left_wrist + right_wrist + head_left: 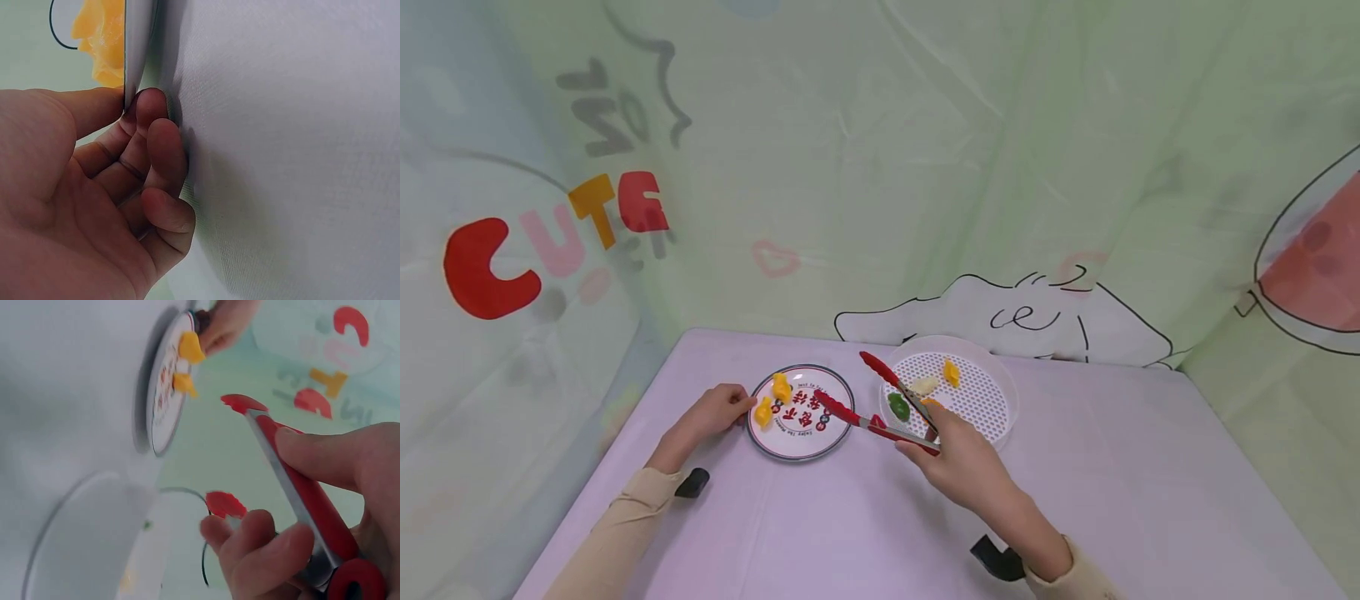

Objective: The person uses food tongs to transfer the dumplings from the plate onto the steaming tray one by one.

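The step in hand looks like getting the tongs (887, 432) set for a grasp: the right hand (958, 458) grips them with their arms spread wide and nothing between the tips, one arm reaching over the plate (805, 450), the other pointing past its right side. The left hand (722, 408) pinches the plate at its left edge, seemingly to steady it. Two yellow pieces (782, 388) lie on the plate's left half; to the right of the plate, just beside it, stands the white tray (981, 400) with a yellow piece (951, 372), a pale piece (923, 386) and a green piece (898, 407) in it — perhaps more, hidden behind the tongs and hand. The next move, I judge, calls for bringing both tips either side of one piece, then a gentle squeeze. Only the left wrist view shows how the plate is held — thumb at the top of the rim, a fingertip underneath. The right wrist view shows the tongs raised clear of the plate, which the head view leaves unsure; the tray's contents blur there, and only the head view sets them out.
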Tool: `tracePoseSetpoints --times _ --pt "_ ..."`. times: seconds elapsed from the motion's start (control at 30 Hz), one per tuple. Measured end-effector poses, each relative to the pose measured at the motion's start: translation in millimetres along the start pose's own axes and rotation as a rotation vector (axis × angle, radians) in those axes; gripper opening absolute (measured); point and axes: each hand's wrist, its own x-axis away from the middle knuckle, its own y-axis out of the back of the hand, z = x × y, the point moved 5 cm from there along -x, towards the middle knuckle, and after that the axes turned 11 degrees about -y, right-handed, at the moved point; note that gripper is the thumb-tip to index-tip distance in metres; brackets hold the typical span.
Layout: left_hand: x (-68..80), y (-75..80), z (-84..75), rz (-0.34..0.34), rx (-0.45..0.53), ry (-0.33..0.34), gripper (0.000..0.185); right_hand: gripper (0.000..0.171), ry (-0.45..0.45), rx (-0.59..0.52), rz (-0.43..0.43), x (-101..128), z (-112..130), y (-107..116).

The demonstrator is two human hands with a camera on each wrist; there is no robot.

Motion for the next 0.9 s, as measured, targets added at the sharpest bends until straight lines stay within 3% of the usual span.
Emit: tracePoseSetpoints --times 0.17,0.43,0.9 --pt "0.2 -0.1 0.3 0.005 0.003 -0.003 0.024 0.054 0.053 -0.066 0.027 -13 19 -32" --pt "1.8 -0.4 0.1 0.009 0.016 0.002 0.024 0.067 0.057 -0.051 0.062 -31 35 -77" --pt "1.1 1.7 -2.7 0.01 0.014 0.003 0.022 0.059 0.08 -0.043 0.026 -39 46 -82"
